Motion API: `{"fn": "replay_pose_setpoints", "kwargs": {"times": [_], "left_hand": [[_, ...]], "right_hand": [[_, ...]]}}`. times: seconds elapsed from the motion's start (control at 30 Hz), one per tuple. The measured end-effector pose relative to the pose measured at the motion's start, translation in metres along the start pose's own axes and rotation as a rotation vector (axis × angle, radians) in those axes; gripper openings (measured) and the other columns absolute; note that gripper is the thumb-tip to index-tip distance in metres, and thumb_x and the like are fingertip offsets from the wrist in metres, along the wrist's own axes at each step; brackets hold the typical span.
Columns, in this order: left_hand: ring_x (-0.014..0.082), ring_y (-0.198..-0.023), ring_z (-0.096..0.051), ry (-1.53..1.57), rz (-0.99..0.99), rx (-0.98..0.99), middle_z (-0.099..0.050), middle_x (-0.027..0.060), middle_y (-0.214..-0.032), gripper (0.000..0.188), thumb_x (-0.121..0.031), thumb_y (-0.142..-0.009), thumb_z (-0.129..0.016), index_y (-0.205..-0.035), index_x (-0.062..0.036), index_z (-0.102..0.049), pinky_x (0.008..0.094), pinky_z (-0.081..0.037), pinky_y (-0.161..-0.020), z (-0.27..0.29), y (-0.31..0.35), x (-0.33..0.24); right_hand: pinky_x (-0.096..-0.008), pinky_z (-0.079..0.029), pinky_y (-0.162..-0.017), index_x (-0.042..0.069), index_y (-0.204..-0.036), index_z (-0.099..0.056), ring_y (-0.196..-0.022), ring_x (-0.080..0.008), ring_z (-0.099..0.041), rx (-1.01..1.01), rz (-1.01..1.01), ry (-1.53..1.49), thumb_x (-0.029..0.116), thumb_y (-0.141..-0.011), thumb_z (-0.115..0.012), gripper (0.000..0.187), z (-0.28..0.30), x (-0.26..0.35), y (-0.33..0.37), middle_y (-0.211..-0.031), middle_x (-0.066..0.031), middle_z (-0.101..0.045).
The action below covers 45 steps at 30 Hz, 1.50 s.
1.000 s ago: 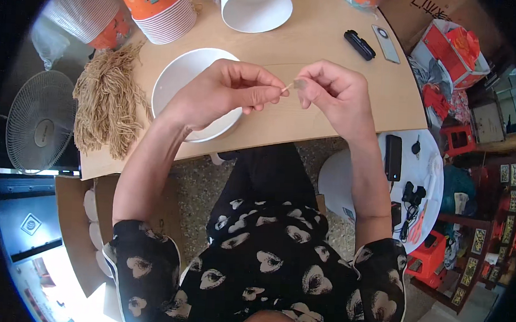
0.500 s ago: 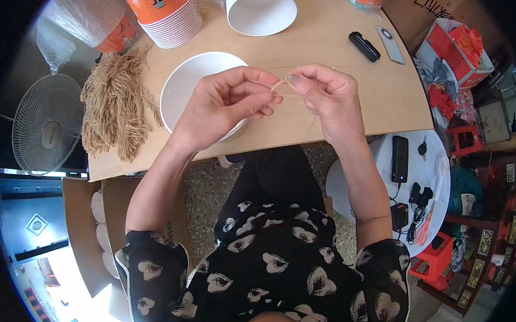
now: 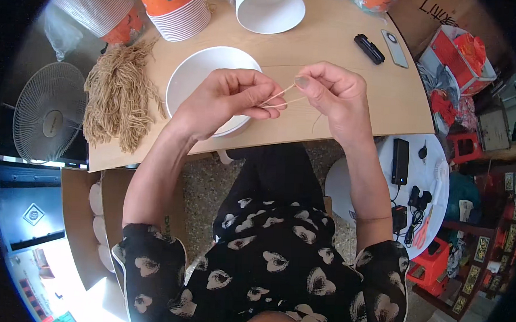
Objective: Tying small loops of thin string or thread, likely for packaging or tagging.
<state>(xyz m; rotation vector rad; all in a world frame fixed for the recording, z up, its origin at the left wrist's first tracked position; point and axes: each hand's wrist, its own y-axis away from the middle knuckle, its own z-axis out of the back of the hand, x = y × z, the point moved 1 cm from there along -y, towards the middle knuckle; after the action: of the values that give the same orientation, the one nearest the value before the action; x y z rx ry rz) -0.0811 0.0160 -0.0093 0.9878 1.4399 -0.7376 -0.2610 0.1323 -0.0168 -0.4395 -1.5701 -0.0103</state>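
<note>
A thin beige string (image 3: 281, 95) stretches in two strands between my hands over the table. My left hand (image 3: 232, 99) is closed, pinching one end of the strands in front of a white paper bowl (image 3: 184, 80). Thumb and finger of my right hand (image 3: 331, 95) pinch the other end, and a loose tail dangles beneath that hand. At the table's left lies a bundle of beige strings (image 3: 121, 100), the same colour as the held one. Whether the strands are knotted I cannot tell.
Behind stand a stack of orange-printed paper buckets (image 3: 178, 16) and a white bucket on its side (image 3: 270, 12). A black folded device (image 3: 369, 49) and a phone (image 3: 395, 49) lie at the right. A round white stool (image 3: 378, 166) carries chargers and scissors. A fan (image 3: 51, 117) stands left.
The small loop between my fingers is drawn out into two straighter strands. My right hand has shifted slightly right, away from my left. The whole view has tilted a little.
</note>
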Motion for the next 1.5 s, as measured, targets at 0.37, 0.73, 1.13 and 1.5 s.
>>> {"fn": "replay_pose_setpoints", "kwargs": {"times": [0.37, 0.73, 1.13, 1.5], "left_hand": [[0.009, -0.077, -0.063, 0.033, -0.076, 0.038, -0.069, 0.0053, -0.096, 0.018, -0.008, -0.094, -0.065, -0.108, 0.0014, -0.066, 0.022, -0.052, -0.072, 0.007, -0.003, 0.01], [0.0065, -0.086, -0.064, -0.119, -0.388, -0.148, -0.071, 0.0028, -0.092, 0.032, 0.0, -0.089, -0.069, -0.12, -0.0017, -0.061, 0.0209, -0.053, -0.077, -0.014, 0.003, 0.013], [0.018, -0.071, -0.069, -0.807, -0.768, -0.391, -0.07, 0.0076, -0.086, 0.018, 0.002, -0.081, -0.073, -0.098, -0.0036, -0.07, 0.0286, -0.056, -0.062, -0.023, 0.01, 0.011], [0.0224, -0.077, -0.07, -0.944, -0.78, -0.433, -0.069, 0.0082, -0.09, 0.018, 0.0, -0.08, -0.074, -0.096, -0.0041, -0.07, 0.0314, -0.058, -0.064, -0.024, 0.016, 0.011]], "right_hand": [[-0.0169, -0.038, -0.059, -0.002, -0.093, -0.07, -0.067, -0.0018, -0.052, 0.082, 0.056, 0.162, 0.008, -0.088, -0.072, 0.012, 0.008, 0.0, -0.003, -0.077, 0.0014, -0.065], [-0.0189, -0.045, -0.067, -0.002, -0.094, -0.07, -0.074, -0.0031, -0.057, 0.002, -0.121, -0.078, 0.011, -0.09, -0.069, 0.014, -0.005, -0.01, -0.008, -0.082, -0.0001, -0.068], [-0.0169, -0.036, -0.056, -0.001, -0.09, -0.069, -0.064, -0.0006, -0.049, 0.027, -0.246, -0.068, 0.007, -0.09, -0.067, 0.008, -0.012, -0.005, -0.007, -0.08, -0.0005, -0.068], [-0.0199, -0.036, -0.058, 0.0, -0.089, -0.067, -0.065, -0.0032, -0.049, 0.069, -0.196, 0.097, 0.007, -0.09, -0.065, 0.008, -0.015, -0.004, -0.012, -0.075, 0.0011, -0.062]]}}
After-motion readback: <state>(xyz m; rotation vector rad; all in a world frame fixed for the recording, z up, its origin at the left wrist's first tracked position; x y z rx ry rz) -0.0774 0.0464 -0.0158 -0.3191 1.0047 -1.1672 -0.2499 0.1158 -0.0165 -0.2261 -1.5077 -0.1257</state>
